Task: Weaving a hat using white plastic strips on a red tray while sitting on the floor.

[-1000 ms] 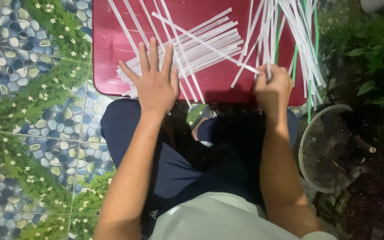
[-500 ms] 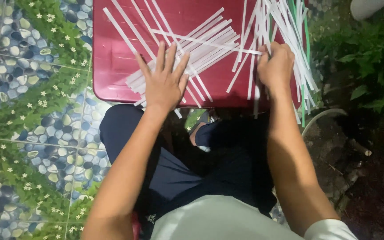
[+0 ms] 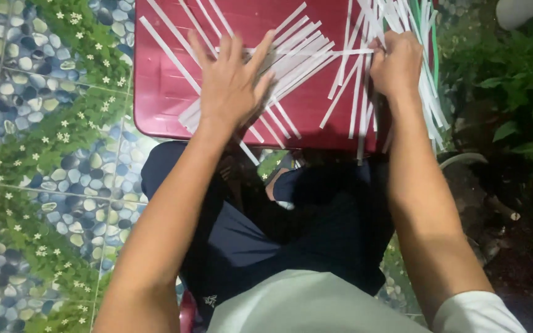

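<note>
Left hand [image 3: 232,83], fingers spread, presses flat on the laid white paper strips [image 3: 303,52] on the red plastic table [image 3: 161,92]. Right hand [image 3: 396,65] is curled around a loose strip bundle [image 3: 430,92]; most strips there remain unplaced.

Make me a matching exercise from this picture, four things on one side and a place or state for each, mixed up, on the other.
Things:
1. left hand
2. right hand
3. red tray
4. plants

Places or states:
A. on the ground at the far right
B. spread flat on white strips
C. closed around a bundle of strips
D. lies under the strips

Pairs: 1-B, 2-C, 3-D, 4-A
</note>
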